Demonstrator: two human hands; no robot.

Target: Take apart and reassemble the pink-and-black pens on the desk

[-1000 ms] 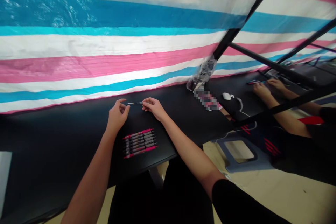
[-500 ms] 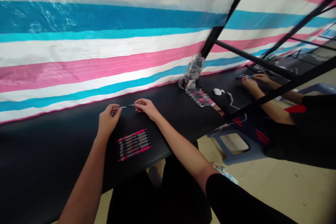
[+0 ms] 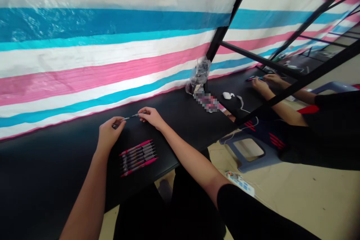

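A slim pen [image 3: 130, 117] is held over the black table, tilted slightly up to the right, its narrow middle stretch bare between my hands. My left hand [image 3: 109, 131] is closed around its left end, thumb and fingers pinching it. With its fingertips, my right hand [image 3: 151, 117] pinches the greyish right end. Whether the pen is in one piece or in separate parts cannot be made out. Just below the hands, a row of several pens [image 3: 139, 157] lies side by side on the table, grey ones in the middle and bright pink ones at both outer edges.
A clear plastic bag [image 3: 200, 73] with dark contents stands at the back by the black metal frame [image 3: 215, 43]. A white earphone case [image 3: 226, 95] lies further right. Another person's hands [image 3: 261, 84] work there. A striped sheet [image 3: 98, 52] hangs behind the table [image 3: 182, 127].
The view has shifted, so most things sit a little further left. Both hands keep hold of the pen, which slants slightly more. The row of pens looks unchanged.
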